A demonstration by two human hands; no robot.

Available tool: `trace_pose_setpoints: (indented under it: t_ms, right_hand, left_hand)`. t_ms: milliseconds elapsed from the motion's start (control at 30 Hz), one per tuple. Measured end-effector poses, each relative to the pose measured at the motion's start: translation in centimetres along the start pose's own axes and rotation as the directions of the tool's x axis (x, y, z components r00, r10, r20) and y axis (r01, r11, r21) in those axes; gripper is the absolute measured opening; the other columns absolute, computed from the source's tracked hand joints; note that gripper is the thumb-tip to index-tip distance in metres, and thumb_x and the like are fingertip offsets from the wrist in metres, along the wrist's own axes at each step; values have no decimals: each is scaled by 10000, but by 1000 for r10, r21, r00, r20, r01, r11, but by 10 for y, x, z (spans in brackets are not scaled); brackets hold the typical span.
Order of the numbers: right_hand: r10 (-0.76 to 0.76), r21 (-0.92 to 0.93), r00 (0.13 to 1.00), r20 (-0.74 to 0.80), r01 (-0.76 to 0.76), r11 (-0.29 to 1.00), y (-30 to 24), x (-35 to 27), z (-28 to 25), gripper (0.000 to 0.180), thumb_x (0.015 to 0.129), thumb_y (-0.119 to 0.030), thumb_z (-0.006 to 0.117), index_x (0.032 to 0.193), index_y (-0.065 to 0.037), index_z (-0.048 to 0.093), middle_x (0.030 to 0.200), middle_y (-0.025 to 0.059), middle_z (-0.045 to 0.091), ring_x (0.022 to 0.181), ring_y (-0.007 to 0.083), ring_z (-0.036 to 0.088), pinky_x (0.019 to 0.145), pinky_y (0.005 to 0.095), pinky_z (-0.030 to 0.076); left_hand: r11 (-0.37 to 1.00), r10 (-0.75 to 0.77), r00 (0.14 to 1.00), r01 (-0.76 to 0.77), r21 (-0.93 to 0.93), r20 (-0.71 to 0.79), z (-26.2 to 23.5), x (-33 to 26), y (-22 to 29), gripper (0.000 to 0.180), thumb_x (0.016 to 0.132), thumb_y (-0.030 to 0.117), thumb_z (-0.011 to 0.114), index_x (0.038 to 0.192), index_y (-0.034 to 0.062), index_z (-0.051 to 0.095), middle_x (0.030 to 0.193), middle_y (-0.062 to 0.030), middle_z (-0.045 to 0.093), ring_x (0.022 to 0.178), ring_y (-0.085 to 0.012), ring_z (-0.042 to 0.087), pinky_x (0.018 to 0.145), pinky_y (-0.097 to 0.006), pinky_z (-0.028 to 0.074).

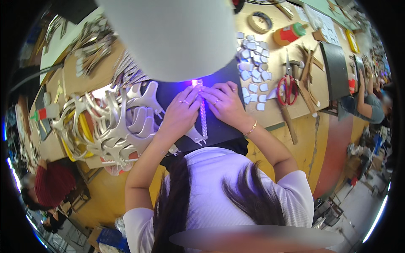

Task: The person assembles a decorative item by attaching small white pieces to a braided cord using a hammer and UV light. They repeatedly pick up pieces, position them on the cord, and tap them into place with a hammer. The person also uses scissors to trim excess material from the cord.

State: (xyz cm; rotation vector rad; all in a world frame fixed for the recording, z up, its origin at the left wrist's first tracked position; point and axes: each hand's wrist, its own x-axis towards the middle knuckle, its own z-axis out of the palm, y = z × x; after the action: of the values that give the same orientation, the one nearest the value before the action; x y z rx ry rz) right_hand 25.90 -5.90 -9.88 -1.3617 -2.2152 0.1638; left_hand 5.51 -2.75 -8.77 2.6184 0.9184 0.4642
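My left hand (182, 110) and my right hand (229, 104) meet under a large white rounded housing (177, 38), in a bright violet light. Fingertips of both hands pinch the upper end of a narrow, shiny, woven-looking strap (204, 122). The strap's lower part hangs toward me over a dark work surface (223, 130). Exactly how the fingers grip its end is hard to see in the glare. Close by my left forearm lies a heap of pale metallic cut-out strap pieces (145, 99), like shoe uppers, some with thin prongs at their ends.
Right of my hands are many small grey pieces (255, 59), red-handled scissors (287, 90), a wooden handle (289, 124), a red bottle with green cap (290, 33) and a tape roll (260, 22). Strap bundles (95, 42) lie far left. Other people sit at both sides.
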Motion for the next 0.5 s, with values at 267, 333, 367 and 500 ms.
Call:
trace_pose_setpoints:
  t_ms: [267, 333, 367, 500]
  right_hand:
    - [295, 61, 940, -174, -288, 956, 58, 4, -48, 193, 835, -105, 720, 1025, -78, 735, 942, 63, 666, 868, 279, 632, 794, 389, 506]
    - [412, 22, 907, -89, -412, 911, 72, -2, -60, 187, 828, -104, 731, 1010, -66, 739, 939, 78, 652, 848, 301, 635, 777, 388, 517]
    - [508, -8, 861, -28, -508, 861, 76, -4, -63, 184, 824, -103, 736, 1003, -59, 742, 937, 86, 645, 838, 313, 636, 768, 387, 522]
    - [504, 24, 860, 85, -507, 861, 78, -9, -61, 261, 804, -91, 751, 1057, -62, 699, 962, 105, 626, 865, 324, 638, 790, 402, 522]
  left_hand:
    - [996, 0, 1000, 0, 87, 0, -6, 6, 7, 354, 856, 81, 659, 1191, -30, 629, 1328, -176, 586, 1255, -328, 543, 1058, -424, 460]
    - [995, -1, 1000, 1, 100, -6, -6, 7, 8, 348, 856, 112, 676, 1170, -33, 636, 1315, -182, 595, 1249, -326, 546, 1061, -422, 457]
    - [994, -3, 1000, 4, 108, -9, -6, 8, 9, 347, 855, 127, 684, 1160, -34, 640, 1308, -185, 600, 1246, -325, 548, 1063, -421, 456]
    - [991, -37, 999, 35, 126, 10, -2, 8, 16, 326, 855, 197, 708, 1086, -24, 647, 1292, -208, 605, 1244, -345, 549, 1072, -432, 448]
